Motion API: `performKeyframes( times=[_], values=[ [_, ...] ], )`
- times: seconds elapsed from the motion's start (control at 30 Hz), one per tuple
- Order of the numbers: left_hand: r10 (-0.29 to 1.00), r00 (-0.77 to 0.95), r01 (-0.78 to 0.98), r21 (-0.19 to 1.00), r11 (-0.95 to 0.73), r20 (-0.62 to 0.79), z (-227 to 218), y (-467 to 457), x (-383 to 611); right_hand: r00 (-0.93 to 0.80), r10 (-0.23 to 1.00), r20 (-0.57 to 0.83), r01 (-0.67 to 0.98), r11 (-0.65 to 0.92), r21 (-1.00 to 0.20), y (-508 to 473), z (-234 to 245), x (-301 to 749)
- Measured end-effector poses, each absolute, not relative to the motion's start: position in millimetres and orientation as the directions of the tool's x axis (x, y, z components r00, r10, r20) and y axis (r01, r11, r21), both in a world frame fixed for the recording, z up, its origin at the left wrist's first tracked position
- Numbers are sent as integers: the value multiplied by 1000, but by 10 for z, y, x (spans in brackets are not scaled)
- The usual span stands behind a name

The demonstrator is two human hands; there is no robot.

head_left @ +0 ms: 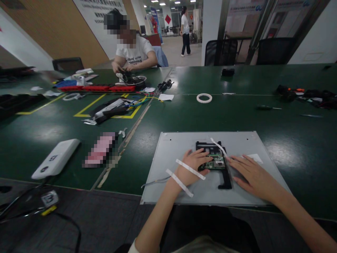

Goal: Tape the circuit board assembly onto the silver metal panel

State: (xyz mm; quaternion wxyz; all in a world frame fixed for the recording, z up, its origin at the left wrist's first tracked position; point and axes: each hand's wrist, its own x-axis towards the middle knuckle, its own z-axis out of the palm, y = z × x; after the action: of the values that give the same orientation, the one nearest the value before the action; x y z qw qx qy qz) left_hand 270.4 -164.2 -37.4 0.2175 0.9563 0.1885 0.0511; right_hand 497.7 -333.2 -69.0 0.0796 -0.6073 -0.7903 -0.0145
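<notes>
A grey flat panel (163, 154) lies in front of me on the green table. On it rests a black plastic frame (225, 181) with a green circuit board (217, 162) inside. My left hand (191, 165) lies over the left side of the board, fingers spread. Two white tape strips (181, 183) cross the back of that hand and wrist. My right hand (250, 174) is stretched out flat at the frame's right side. Its fingertips are by the lower end of another white tape strip (218, 144), which crosses the frame's upper right. A cable (155, 181) runs out left of my left wrist.
A tape roll (204, 98) lies beyond the panel, with a screwdriver (265, 107) to its right. At left are a white power bank (56, 158) and a blurred pink phone-like object (101, 149). Across the table a person (135, 52) handles dark parts near a bowl (139, 81).
</notes>
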Motion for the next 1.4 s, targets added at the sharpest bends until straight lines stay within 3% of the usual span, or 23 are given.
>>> performKeyframes(
  times=[0.2, 0.73, 0.87, 0.97, 1.07, 1.17, 1.27, 1.4],
  values=[
    [389, 921, 345, 444, -827, 10, -369, -1652, 2701, -226, 960, 163, 967, 241, -77, -3373, -708, 4936],
    [396, 917, 341, 429, -836, 43, -371, -1599, 2732, -102, 983, 152, 951, 141, -274, -3363, -678, 4882],
    [392, 919, 342, 418, -842, 38, -344, -1606, 2735, -69, 981, 179, 919, 132, -371, -3340, -717, 4925],
    [392, 919, 342, 409, -846, 43, -323, -1638, 2729, 69, 959, 274, 859, 83, -505, -3351, -684, 4860],
    [411, 909, 352, 397, -848, 71, -283, -1691, 2729, 277, 905, 322, 729, 20, -684, -3364, -542, 4629],
    [458, 881, 387, 375, -843, 119, -216, -1768, 2745, 419, 894, 157, 465, -63, -883, -3348, -361, 4271],
    [515, 840, 435, 356, -827, 168, -147, -1859, 2776, 348, 936, -56, 157, -117, -981, -3282, -260, 3927],
    [572, 792, 495, 323, -806, 214, -93, -1959, 2809, 294, 947, -125, -112, -96, -989, -3170, -273, 3675]
  ],
)
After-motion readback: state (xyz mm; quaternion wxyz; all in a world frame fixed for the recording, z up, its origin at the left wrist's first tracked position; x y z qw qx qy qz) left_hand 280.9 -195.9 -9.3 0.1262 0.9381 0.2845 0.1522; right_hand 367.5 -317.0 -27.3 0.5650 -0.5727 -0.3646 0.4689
